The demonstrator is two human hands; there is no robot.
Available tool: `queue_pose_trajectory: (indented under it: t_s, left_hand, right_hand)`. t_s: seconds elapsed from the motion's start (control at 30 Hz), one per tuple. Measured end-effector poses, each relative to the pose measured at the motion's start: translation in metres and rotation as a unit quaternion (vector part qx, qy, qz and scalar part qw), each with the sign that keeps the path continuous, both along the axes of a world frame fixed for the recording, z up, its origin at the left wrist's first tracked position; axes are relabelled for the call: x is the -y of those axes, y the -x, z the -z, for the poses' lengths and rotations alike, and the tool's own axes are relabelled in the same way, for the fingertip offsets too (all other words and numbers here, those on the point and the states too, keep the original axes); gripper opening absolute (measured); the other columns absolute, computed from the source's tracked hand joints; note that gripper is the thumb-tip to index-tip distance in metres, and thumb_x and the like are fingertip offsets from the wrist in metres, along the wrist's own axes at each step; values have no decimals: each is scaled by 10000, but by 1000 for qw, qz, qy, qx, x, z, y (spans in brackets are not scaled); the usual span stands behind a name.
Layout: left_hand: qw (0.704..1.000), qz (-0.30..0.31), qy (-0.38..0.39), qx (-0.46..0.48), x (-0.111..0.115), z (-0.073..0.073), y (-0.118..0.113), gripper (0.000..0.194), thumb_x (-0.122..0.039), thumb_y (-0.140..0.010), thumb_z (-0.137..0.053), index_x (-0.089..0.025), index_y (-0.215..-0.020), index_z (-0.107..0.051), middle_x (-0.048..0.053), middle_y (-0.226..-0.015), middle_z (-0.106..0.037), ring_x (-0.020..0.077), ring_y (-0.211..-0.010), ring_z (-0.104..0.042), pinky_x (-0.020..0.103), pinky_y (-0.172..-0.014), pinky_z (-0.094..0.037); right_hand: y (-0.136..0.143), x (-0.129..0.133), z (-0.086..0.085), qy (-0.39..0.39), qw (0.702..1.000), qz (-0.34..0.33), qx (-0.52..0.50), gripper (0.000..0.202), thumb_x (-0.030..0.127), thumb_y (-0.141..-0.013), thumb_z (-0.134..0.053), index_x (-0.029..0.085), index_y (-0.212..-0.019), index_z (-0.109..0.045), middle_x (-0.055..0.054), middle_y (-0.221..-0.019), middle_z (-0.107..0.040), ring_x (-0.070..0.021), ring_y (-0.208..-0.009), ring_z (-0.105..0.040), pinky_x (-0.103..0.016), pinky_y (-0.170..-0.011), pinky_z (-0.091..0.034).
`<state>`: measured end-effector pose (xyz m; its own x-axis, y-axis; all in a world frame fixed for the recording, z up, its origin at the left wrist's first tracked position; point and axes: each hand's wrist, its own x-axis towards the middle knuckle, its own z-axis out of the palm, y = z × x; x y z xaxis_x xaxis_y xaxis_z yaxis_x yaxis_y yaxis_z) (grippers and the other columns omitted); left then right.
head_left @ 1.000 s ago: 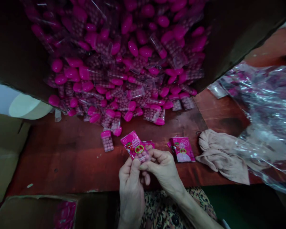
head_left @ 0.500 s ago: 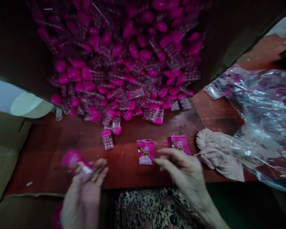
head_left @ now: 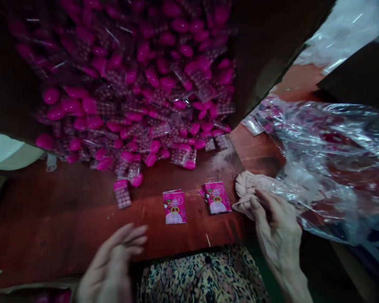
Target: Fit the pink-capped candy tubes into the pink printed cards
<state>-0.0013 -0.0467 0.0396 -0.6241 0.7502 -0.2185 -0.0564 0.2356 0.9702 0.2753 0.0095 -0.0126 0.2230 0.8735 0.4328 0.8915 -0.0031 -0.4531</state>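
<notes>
Fingers (head_left: 135, 231) of the left hand (head_left: 115, 256) reach out loosely over the front edge of the tabletop (head_left: 60, 210), blurred, spread a little from the thumb and with nothing visible between them. The right hand (head_left: 279, 227) is at the beige cloth (head_left: 244, 183), its thumb and forefinger bent close together over the fabric's near side; whether they pinch it or only pass in front of it, I cannot tell.

Between the hands lie two small groups of pink printed cards, face up. The left group (head_left: 174, 208) sits nearer the middle, with another edge showing behind its top card; the right group (head_left: 219, 198) rests just beside the cloth, slightly turned, with a further corner peeking out at its left.

Behind them, a large heap of clear containers (head_left: 142, 118) with pink caps and pink balls inside spills from a dark box (head_left: 268, 63) onto the red-brown wood. One capped container (head_left: 122, 195) lies in front of the heap, apart from the cards. Crumpled clear plastic (head_left: 331, 155) spreads to the right, against the cloth. A patterned garment (head_left: 202, 275) shows below the front edge.
</notes>
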Motion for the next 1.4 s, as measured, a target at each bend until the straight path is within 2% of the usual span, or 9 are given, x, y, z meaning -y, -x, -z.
queue_pose_trajectory:
  t_s: [0.07, 0.13, 0.23, 0.3, 0.63, 0.77, 0.9, 1.07, 1.4]
  left_hand:
    - [978, 200, -25, -58, -30, -5, -58, 186, -239, -806, -552, -200, -949, -664, 54, -904, -713, 166, -758, -648, 257, -673, -522]
    - [881, 423, -103, -186, -53, -5, -115, 305, -157, -796, -547, -178, -1094, -604, 92, -1041, -669, 183, -857, -627, 277, -727, -519]
    - [721, 525, -145, -428, -72, 9, -178, 354, -14, -771, -468, -67, -1108, -563, 156, -999, -642, 225, -871, -609, 323, -718, -512]
    - [689, 510, -115, -502, -75, 22, -201, 296, -13, -767, -461, -22, -1039, -577, 167, -860, -638, 237, -741, -615, 304, -562, -492]
    - [769, 506, -160, -356, -93, 34, -177, 161, -156, -816, -493, -157, -828, -654, 66, -609, -640, 174, -490, -537, 269, -451, -328]
    - [882, 414, -61, -218, -87, 18, -118, 245, -274, -869, -436, -182, -993, -626, 43, -693, -659, 161, -587, -569, 252, -539, -401]
    - [968, 231, 41, -94, -70, 13, -52, 321, -407, -854, -444, -169, -1004, -599, -6, -611, -597, 116, -476, -480, 223, -466, -386]
    - [983, 146, 50, -102, -52, 24, -15, 303, -423, -826, -494, -145, -867, -608, -6, -603, -589, 92, -470, -457, 204, -452, -368]
    - [976, 158, 55, -135, -49, 35, -23, 239, -369, -777, -558, -156, -769, -666, -4, -567, -591, 115, -482, -482, 224, -504, -406]
  right_hand:
    - [-2, 2, 1, -1, 1000, 6, -1, 376, 384, -907, -391, 100, -1004, -619, -155, -941, -620, -275, -904, -541, -435, -795, -449]
    - [-7, 5, 5, -3, 1000, -1, -5, 348, 357, -913, -376, 117, -989, -616, -145, -935, -616, -265, -888, -539, -428, -785, -447]
    - [-14, 6, 14, -32, 999, -7, -42, 311, 341, -912, -358, 149, -975, -595, -126, -940, -597, -250, -873, -537, -414, -768, -446]
    - [-16, 5, 21, -47, 997, 2, -63, 312, 378, -901, -362, 163, -955, -582, -119, -929, -585, -251, -858, -528, -406, -742, -443]
    - [-18, -6, 17, -54, 993, 47, -93, 313, 395, -895, -417, 172, -798, -613, -74, -776, -580, -218, -759, -512, -359, -698, -427]
    - [13, 0, -9, -123, 987, 76, -72, 179, 290, -830, -586, 154, -937, -635, -96, -890, -603, -241, -896, -539, -407, -823, -419]
    - [74, -3, -20, -91, 976, -159, -118, 124, 155, -837, -579, 168, -954, -618, -60, -833, -589, -186, -782, -535, -319, -715, -465]
    - [123, -13, 2, 61, 956, -279, -71, 61, 212, -815, -620, 173, -773, -642, -41, -722, -563, -183, -678, -477, -284, -600, -416]
    - [124, -15, 9, 29, 961, -263, -76, 239, 188, -880, -521, 179, -683, -657, -18, -621, -508, -163, -617, -427, -263, -545, -331]
